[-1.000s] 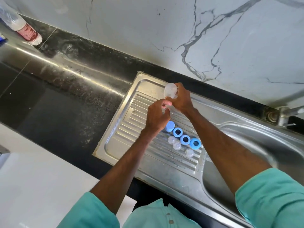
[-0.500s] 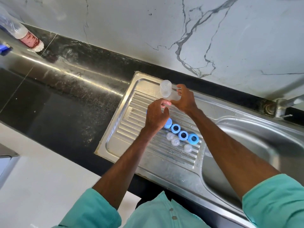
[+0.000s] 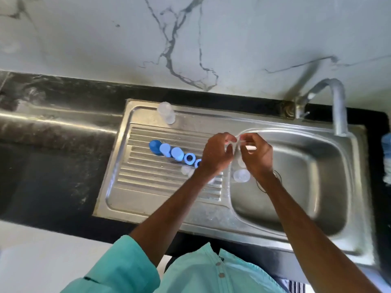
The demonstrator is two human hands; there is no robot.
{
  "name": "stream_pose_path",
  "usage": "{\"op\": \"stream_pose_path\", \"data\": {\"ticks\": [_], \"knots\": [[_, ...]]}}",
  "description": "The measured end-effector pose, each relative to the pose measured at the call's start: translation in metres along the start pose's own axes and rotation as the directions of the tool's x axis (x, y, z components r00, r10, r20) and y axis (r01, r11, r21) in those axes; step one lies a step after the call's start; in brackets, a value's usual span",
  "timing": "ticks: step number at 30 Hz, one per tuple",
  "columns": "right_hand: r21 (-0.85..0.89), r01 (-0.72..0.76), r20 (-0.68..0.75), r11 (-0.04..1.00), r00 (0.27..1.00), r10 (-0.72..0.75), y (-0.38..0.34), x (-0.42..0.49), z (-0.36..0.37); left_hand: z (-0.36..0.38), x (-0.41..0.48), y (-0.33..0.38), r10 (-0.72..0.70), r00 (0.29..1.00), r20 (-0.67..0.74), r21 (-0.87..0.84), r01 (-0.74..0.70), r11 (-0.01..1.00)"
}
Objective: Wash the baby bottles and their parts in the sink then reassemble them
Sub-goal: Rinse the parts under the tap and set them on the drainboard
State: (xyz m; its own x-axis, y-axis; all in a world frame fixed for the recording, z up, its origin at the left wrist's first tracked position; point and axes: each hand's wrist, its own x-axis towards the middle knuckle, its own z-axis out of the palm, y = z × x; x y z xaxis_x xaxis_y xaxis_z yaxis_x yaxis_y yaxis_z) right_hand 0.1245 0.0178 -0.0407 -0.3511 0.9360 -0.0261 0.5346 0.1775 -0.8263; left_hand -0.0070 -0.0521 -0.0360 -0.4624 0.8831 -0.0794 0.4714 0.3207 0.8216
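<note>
One clear baby bottle (image 3: 166,112) stands alone at the back of the steel drainboard (image 3: 148,191). On the ribs lie a row of blue caps (image 3: 165,149) and blue rings (image 3: 189,159), with clear teats (image 3: 186,170) in front, partly hidden by my left wrist. Over the left rim of the sink basin (image 3: 300,199), my left hand (image 3: 218,154) and my right hand (image 3: 257,154) pinch a small clear soft part (image 3: 234,142) between them; it is blurred. Another clear part (image 3: 241,175) lies in the basin just below my hands.
A steel tap (image 3: 338,102) curves over the basin's back right. Black stone counter (image 3: 53,155) runs to the left of the drainboard. A marble wall (image 3: 190,39) stands behind. A blue-and-clear object (image 3: 386,157) sits at the far right edge.
My right hand has let go of the clear bottle, which now stands at the back of the drainboard. Both hands moved right to the basin's rim and now pinch a small clear part.
</note>
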Motion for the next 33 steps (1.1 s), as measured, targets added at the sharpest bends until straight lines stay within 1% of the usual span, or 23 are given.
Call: {"op": "stream_pose_path", "data": {"ticks": [2, 4, 6, 7, 9, 11, 12, 13, 14, 16, 17, 20, 21, 23, 24, 26, 28, 30, 31, 32, 33], "knots": [[-0.056, -0.063, -0.071, 0.996, 0.996, 0.059, 0.033, -0.015, -0.025, 0.03, -0.004, 0.007, 0.012, 0.996, 0.091, 0.014, -0.013, 1.0], [-0.122, -0.183, -0.047, 0.976, 0.983, 0.178, 0.072, -0.026, -0.036, 0.055, -0.007, 0.015, 0.011, 0.986, 0.165, 0.028, -0.016, 0.999], [-0.199, -0.295, 0.039, 0.935, 0.951, 0.308, 0.102, -0.037, -0.034, 0.07, -0.011, 0.022, -0.003, 0.978, 0.211, 0.067, -0.011, 0.998], [-0.23, -0.319, 0.086, 0.919, 0.934, 0.346, 0.111, -0.042, -0.031, 0.079, -0.012, 0.023, -0.009, 0.975, 0.22, 0.085, -0.01, 0.996], [-0.272, -0.325, 0.197, 0.906, 0.902, 0.383, 0.116, -0.049, -0.018, 0.091, -0.013, 0.024, -0.01, 0.975, 0.221, 0.107, -0.015, 0.994], [-0.335, -0.347, 0.3, 0.876, 0.842, 0.448, 0.116, -0.048, 0.0, 0.098, -0.014, 0.02, -0.024, 0.976, 0.214, 0.138, -0.006, 0.99], [-0.368, -0.341, 0.333, 0.865, 0.82, 0.465, 0.119, -0.046, 0.01, 0.101, -0.016, 0.02, -0.04, 0.975, 0.218, 0.162, 0.005, 0.987], [-0.383, -0.325, 0.35, 0.865, 0.815, 0.462, 0.121, -0.044, 0.017, 0.103, -0.016, 0.02, -0.045, 0.974, 0.221, 0.178, 0.005, 0.984], [-0.377, -0.335, 0.355, 0.864, 0.809, 0.468, 0.123, -0.044, 0.024, 0.103, -0.017, 0.019, -0.052, 0.973, 0.224, 0.198, 0.007, 0.98], [-0.284, -0.393, 0.316, 0.875, 0.823, 0.473, 0.126, -0.044, 0.032, 0.101, -0.019, 0.016, -0.054, 0.975, 0.215, 0.218, 0.006, 0.976], [-0.255, -0.428, 0.307, 0.867, 0.814, 0.493, 0.126, -0.044, 0.031, 0.1, -0.02, 0.016, -0.051, 0.974, 0.221, 0.23, -0.001, 0.973], [-0.283, -0.479, 0.265, 0.831, 0.794, 0.547, 0.129, -0.039, 0.017, 0.097, -0.025, 0.019, -0.055, 0.977, 0.206, 0.268, -0.003, 0.963], [-0.266, -0.503, 0.267, 0.822, 0.781, 0.564, 0.132, -0.039, 0.01, 0.097, -0.026, 0.02, -0.059, 0.978, 0.198, 0.268, 0.004, 0.964], [-0.175, -0.596, 0.273, 0.784, 0.736, 0.62, 0.147, -0.041, -0.013, 0.104, -0.023, 0.025, -0.059, 0.978, 0.198, 0.267, 0.004, 0.964], [-0.077, -0.666, 0.291, 0.742, 0.696, 0.656, 0.153, -0.042, -0.028, 0.111, -0.018, 0.029, -0.034, 0.978, 0.206, 0.266, -0.022, 0.964], [0.125, -0.788, 0.368, 0.602, 0.601, 0.71, 0.162, -0.045, -0.061, 0.126, -0.006, 0.038, 0.064, 0.976, 0.208, 0.286, -0.123, 0.95], [0.283, -0.846, 0.422, 0.452, 0.533, 0.734, 0.165, -0.045, -0.099, 0.145, 0.01, 0.053, 0.217, 0.959, 0.182, 0.339, -0.269, 0.902], [0.453, -0.836, 0.453, 0.309, 0.514, 0.728, 0.163, -0.044, -0.134, 0.162, 0.035, 0.077, 0.397, 0.901, 0.173, 0.417, -0.433, 0.799], [0.533, -0.813, 0.466, 0.236, 0.515, 0.72, 0.161, -0.043, -0.147, 0.168, 0.049, 0.09, 0.476, 0.858, 0.194, 0.47, -0.507, 0.723], [0.598, -0.781, 0.471, 0.18, 0.523, 0.71, 0.157, -0.042, -0.16, 0.173, 0.061, 0.102, 0.567, 0.785, 0.25, 0.527, -0.601, 0.6], [0.641, -0.756, 0.477, 0.135, 0.53, 0.701, 0.153, -0.041, -0.169, 0.178, 0.074, 0.102, 0.597, 0.72, 0.354, 0.586, -0.668, 0.458]]}}
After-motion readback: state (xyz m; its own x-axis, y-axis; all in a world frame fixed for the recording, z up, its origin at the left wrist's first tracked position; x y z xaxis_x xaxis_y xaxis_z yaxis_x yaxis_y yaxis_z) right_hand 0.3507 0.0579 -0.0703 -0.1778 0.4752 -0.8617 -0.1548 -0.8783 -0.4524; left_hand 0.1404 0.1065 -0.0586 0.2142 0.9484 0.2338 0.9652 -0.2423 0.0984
